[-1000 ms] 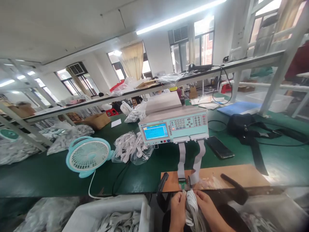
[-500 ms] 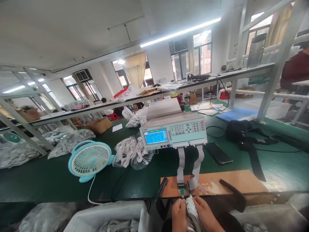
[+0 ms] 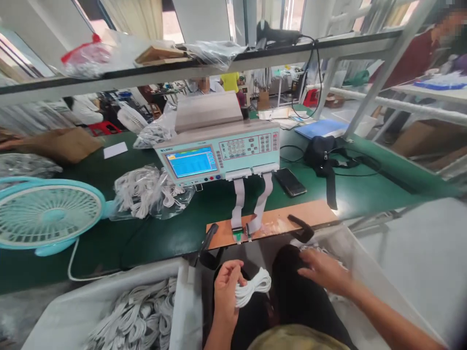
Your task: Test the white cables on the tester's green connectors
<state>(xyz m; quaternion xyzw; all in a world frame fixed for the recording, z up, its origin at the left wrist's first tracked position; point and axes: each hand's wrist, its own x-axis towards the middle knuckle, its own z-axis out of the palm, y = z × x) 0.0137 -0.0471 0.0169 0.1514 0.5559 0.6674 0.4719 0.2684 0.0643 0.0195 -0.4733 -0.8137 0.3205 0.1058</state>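
My left hand point(image 3: 226, 289) is closed on a coiled white cable point(image 3: 257, 286), its loops sticking out to the right above my lap. My right hand point(image 3: 326, 272) is over the right-hand white bin point(image 3: 368, 270), fingers somewhat apart and nothing visible between them. Beneath it some white cables point(image 3: 337, 260) show, partly covered by the hand. Ahead of both hands, two small connector boards, one a green board point(image 3: 239, 236), sit at the edge of an orange-brown board point(image 3: 272, 221). Grey ribbon cables point(image 3: 239, 201) join them to a tester with a lit screen point(image 3: 195, 163).
A left bin point(image 3: 182, 291) holds many grey-white coiled cables. On the green bench stand a turquoise fan point(image 3: 51, 214), bagged cables point(image 3: 136, 192), a phone point(image 3: 291, 182) and a black bag point(image 3: 321, 153). A shelf point(image 3: 146, 70) crosses above. Other people are farther back.
My hands have drawn back from the connectors and moved apart. The coiled cable has come away in my left hand, while my right hand has shifted over the right bin. The view has tilted down.
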